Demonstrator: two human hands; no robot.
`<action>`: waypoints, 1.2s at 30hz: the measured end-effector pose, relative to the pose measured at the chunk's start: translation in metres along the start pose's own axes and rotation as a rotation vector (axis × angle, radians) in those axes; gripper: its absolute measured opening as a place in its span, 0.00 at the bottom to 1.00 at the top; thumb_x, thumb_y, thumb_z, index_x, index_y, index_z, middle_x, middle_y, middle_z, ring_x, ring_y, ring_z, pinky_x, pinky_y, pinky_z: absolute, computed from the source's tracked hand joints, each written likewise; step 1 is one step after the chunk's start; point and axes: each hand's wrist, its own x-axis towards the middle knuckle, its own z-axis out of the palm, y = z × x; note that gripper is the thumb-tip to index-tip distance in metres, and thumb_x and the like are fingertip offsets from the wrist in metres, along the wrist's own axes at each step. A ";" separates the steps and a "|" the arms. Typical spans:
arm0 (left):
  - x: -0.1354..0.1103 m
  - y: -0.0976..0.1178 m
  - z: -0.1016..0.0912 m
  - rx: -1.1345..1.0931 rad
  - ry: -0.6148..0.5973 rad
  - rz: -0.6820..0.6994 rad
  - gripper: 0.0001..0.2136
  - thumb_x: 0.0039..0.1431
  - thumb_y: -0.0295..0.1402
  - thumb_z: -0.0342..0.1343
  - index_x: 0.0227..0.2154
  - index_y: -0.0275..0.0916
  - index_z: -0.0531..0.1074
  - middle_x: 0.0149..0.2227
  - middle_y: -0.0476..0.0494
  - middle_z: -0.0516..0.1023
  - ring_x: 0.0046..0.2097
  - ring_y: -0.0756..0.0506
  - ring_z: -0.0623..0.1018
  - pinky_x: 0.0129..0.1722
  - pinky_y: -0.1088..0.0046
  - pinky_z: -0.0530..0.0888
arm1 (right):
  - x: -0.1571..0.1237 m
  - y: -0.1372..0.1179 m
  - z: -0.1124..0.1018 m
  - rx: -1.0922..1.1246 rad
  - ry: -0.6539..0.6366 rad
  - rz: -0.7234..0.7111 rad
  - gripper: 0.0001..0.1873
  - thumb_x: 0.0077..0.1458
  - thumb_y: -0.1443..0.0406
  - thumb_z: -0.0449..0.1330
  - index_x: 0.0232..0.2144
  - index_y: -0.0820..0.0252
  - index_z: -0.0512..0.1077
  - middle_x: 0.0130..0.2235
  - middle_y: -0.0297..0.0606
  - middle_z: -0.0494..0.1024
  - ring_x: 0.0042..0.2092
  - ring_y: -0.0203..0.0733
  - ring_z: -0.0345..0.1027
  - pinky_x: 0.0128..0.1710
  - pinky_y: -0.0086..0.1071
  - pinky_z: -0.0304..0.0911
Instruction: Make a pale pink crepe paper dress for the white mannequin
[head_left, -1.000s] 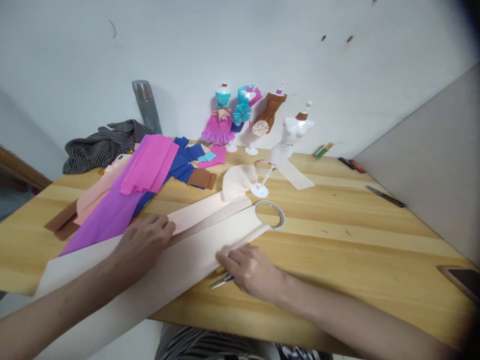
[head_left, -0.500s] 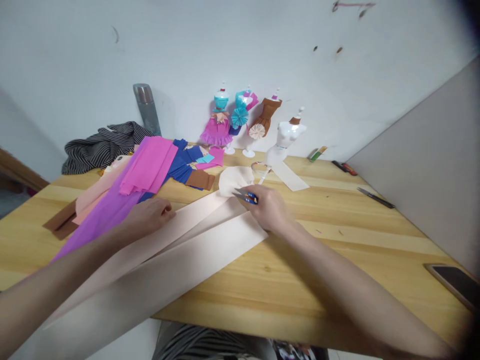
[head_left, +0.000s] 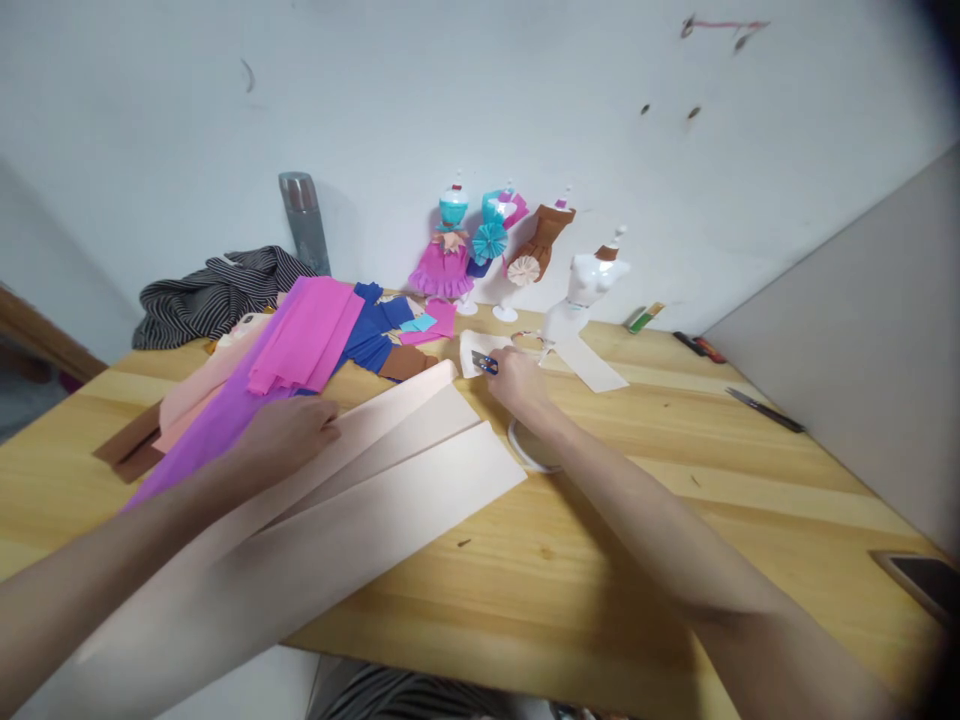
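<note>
My left hand (head_left: 296, 435) has its fingers curled closed at the upper edge of a long pale pink strip of crepe paper (head_left: 390, 490). The strip lies in folds across the table and hangs over the front edge. My right hand (head_left: 521, 380) is closed round small blue-handled thread snips (head_left: 484, 362), blades pointing left. A small pale piece of paper (head_left: 471, 345) lies just behind the blades, beside that hand; whether the fingers hold it too, I cannot tell. A white ring-shaped thing (head_left: 529, 452) shows partly under my right forearm.
Several small dress forms stand along the wall, among them a bare white one (head_left: 592, 280) with a pale strip (head_left: 596, 365) before it. Coloured crepe paper (head_left: 307, 335), a striped cloth (head_left: 217, 290) and a bottle (head_left: 306, 225) are at left. A knife (head_left: 765, 409) and a phone (head_left: 919, 582) lie right.
My right hand with the snips has moved back, away from the long strip. The strip's end and my left hand have shifted slightly left. The white ring has come into sight.
</note>
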 end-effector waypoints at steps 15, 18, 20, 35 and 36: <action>0.009 -0.025 0.004 0.036 0.103 -0.047 0.16 0.65 0.39 0.41 0.35 0.38 0.72 0.38 0.40 0.78 0.41 0.39 0.77 0.38 0.65 0.69 | -0.003 -0.006 0.011 0.244 0.066 -0.066 0.14 0.51 0.70 0.53 0.38 0.60 0.75 0.34 0.42 0.79 0.35 0.43 0.70 0.33 0.30 0.56; 0.008 -0.027 0.004 0.059 0.161 -0.056 0.13 0.64 0.34 0.43 0.41 0.37 0.72 0.41 0.39 0.78 0.44 0.39 0.76 0.41 0.64 0.70 | 0.000 -0.004 0.015 0.304 0.074 -0.058 0.12 0.52 0.67 0.52 0.34 0.62 0.75 0.31 0.40 0.78 0.31 0.41 0.68 0.29 0.29 0.54; 0.007 -0.021 0.003 0.119 0.247 -0.037 0.12 0.62 0.31 0.46 0.44 0.36 0.71 0.45 0.36 0.76 0.47 0.38 0.74 0.44 0.63 0.69 | 0.005 -0.003 0.017 0.334 0.082 -0.054 0.11 0.53 0.65 0.52 0.29 0.63 0.74 0.27 0.39 0.76 0.28 0.40 0.65 0.27 0.29 0.52; 0.092 0.028 -0.015 0.034 0.181 -0.035 0.12 0.58 0.35 0.51 0.40 0.37 0.76 0.44 0.37 0.79 0.46 0.39 0.78 0.40 0.69 0.72 | -0.053 -0.014 0.010 0.391 -0.063 -0.729 0.27 0.43 0.79 0.55 0.46 0.58 0.75 0.49 0.40 0.78 0.50 0.44 0.69 0.51 0.37 0.63; 0.093 0.028 -0.012 0.059 0.165 -0.048 0.13 0.57 0.37 0.53 0.40 0.36 0.76 0.44 0.35 0.79 0.46 0.38 0.78 0.40 0.68 0.72 | -0.055 -0.016 0.011 0.377 -0.071 -0.797 0.27 0.44 0.78 0.54 0.47 0.60 0.74 0.50 0.42 0.78 0.51 0.45 0.68 0.52 0.39 0.63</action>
